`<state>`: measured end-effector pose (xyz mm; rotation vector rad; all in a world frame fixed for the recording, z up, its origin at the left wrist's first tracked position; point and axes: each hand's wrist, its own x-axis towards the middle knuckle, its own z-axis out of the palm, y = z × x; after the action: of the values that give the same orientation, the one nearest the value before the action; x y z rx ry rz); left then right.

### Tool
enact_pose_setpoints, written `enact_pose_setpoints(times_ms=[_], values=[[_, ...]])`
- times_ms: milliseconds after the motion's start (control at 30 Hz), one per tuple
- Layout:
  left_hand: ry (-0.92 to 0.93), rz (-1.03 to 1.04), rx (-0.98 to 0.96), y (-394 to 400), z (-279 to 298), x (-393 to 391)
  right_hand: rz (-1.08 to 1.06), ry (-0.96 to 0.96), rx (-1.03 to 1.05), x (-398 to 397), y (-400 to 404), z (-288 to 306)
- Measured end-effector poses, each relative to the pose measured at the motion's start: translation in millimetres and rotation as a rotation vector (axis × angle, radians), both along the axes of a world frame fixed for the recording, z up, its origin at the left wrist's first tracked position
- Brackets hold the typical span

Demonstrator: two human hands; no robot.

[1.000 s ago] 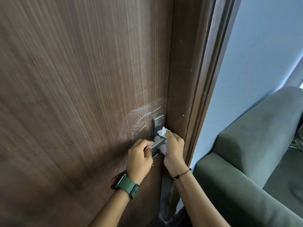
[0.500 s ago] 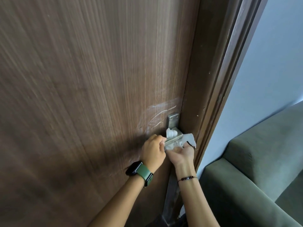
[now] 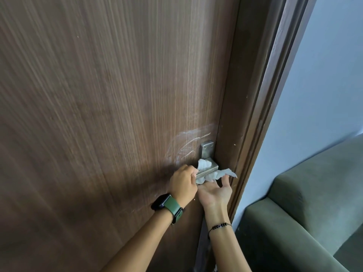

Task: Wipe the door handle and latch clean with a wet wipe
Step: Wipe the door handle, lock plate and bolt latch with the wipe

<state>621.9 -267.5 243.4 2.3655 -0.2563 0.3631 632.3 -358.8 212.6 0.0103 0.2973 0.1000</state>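
A metal door handle (image 3: 207,170) juts from its plate (image 3: 206,150) near the right edge of a brown wooden door (image 3: 110,114). A white wet wipe (image 3: 220,173) is twisted around the lever, one bunch above it and a tail hanging below to the right. My left hand (image 3: 182,183), with a green watch on the wrist, is closed around the lever's free end. Turned palm up under the handle, my right hand (image 3: 216,190) has its fingers pressing the wipe against the lever's underside. The latch on the door's edge is hidden.
White scuff marks (image 3: 186,146) streak the door just left of the plate. The dark door frame (image 3: 255,118) runs along the right of the handle. A green sofa (image 3: 306,203) stands close by at lower right, against a pale blue wall (image 3: 324,85).
My right hand has turned from over the handle to palm up beneath it, and the wipe has spread around the lever. The view has shifted, so the handle sits further right.
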Motion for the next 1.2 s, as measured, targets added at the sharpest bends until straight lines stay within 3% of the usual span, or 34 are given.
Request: enact_pose_setpoints(times_ms=[100, 233, 467, 633, 733, 867, 1033, 1133, 1200], values=[[-0.004, 0.002, 0.006, 1, -2, 0, -0.011, 0.038, -0.09, 7, -1, 1], [-0.007, 0.0, 0.008, 1, -2, 1, 0.036, 0.102, -0.372, 18, -7, 0], [-0.03, 0.02, -0.028, -1, -6, 2, -0.06, 0.247, -0.84, 18, -16, 6], [-0.007, 0.04, -0.155, 2, -8, 5, -0.034, 0.161, -0.949, 5, 8, -3], [0.065, 0.04, -0.294, 8, -8, 5, 0.017, 0.108, -0.909, -1, 2, -4], [0.163, 0.051, -0.499, 13, -8, 2, -0.085, 0.241, -0.775, 8, -13, 3], [0.259, 0.099, -0.719, 22, -10, 3, -0.023, 0.13, -0.92, -13, 10, -6], [0.302, 0.093, -0.752, 23, -15, 0, -0.083, 0.246, -0.848, 4, -14, 8], [0.323, 0.092, -0.753, 22, -19, -1, -0.01, 0.236, -0.814, 0, -3, 7]])
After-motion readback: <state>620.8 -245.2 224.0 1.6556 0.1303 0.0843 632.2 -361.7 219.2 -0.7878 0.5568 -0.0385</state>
